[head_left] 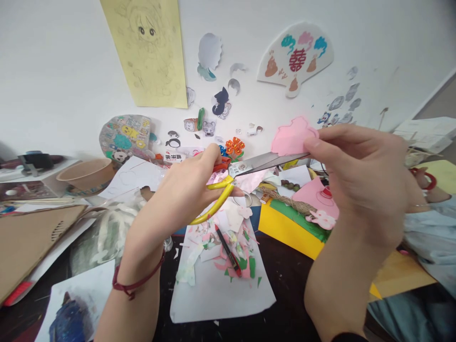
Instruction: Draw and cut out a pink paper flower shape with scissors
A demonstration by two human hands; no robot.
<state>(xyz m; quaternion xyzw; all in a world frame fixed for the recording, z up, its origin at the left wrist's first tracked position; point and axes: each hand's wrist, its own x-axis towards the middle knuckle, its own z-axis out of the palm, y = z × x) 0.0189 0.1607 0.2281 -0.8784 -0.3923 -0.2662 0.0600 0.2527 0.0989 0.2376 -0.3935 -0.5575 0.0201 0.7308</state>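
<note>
My left hand [185,187] is wrapped round the yellow handles of a pair of scissors [249,165], raised above the table. The metal blades point right and lie against the lower edge of a pink paper cutout [294,137] with a wavy outline. Between thumb and fingers, my right hand [359,166] pinches that cutout at its right side. Below the scissors lies a white sheet [224,299] strewn with pink, green and white paper scraps. A dark crayon with a red tip [228,249] rests among the scraps.
Right of the sheet stand yellow and green papers [285,232] with a twisted rope [288,199] on top. A plastic bag [107,232], a cardboard piece [39,232] and a bowl [85,175] are on the left. Another person's hand [427,187] shows at far right. A paper fan [295,57] hangs on the wall.
</note>
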